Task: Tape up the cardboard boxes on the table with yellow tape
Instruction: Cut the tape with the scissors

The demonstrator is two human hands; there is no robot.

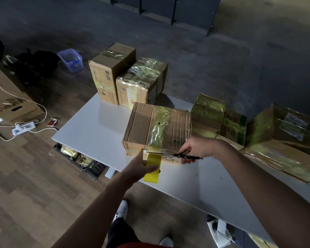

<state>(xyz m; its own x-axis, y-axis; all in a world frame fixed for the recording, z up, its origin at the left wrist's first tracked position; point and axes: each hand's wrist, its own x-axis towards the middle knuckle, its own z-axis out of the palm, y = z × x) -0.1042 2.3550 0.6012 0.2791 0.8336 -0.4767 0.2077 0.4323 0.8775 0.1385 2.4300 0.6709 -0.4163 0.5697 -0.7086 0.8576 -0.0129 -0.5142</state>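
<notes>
Step in hand, as judged: cutting the tape free of the roll at the near face of the cardboard box (141, 126), mid-way along the grey table (97, 126). One yellow strip (160, 124) already running over the box top and down the near side.

Doing it well, as judged:
- pulling the roll of yellow tape (153, 173) down and away, so the stretch between box and roll is lying taut;
- closing the scissors (179, 155) square across the full width, close to the box, leaving only a short tail;
- pressing that tail flat onto the cardboard afterwards, to stop it lifting;
- minding the left thumb, sitting close to the blade tips;
- risking a ragged, folded edge if slackening before the blades are through.

Left hand (140, 167): gripping the roll from the left, fingers curling across its yellow face, just below the box's bottom edge, above the table near its front edge.

Right hand (197, 148): gripping the black scissor handles, blades pointing left across the tape just above the roll. Blade opening too thin to tell.

Other boxes (138, 83), taped or wrapped in yellow, standing at the far edge and along the right.
</notes>
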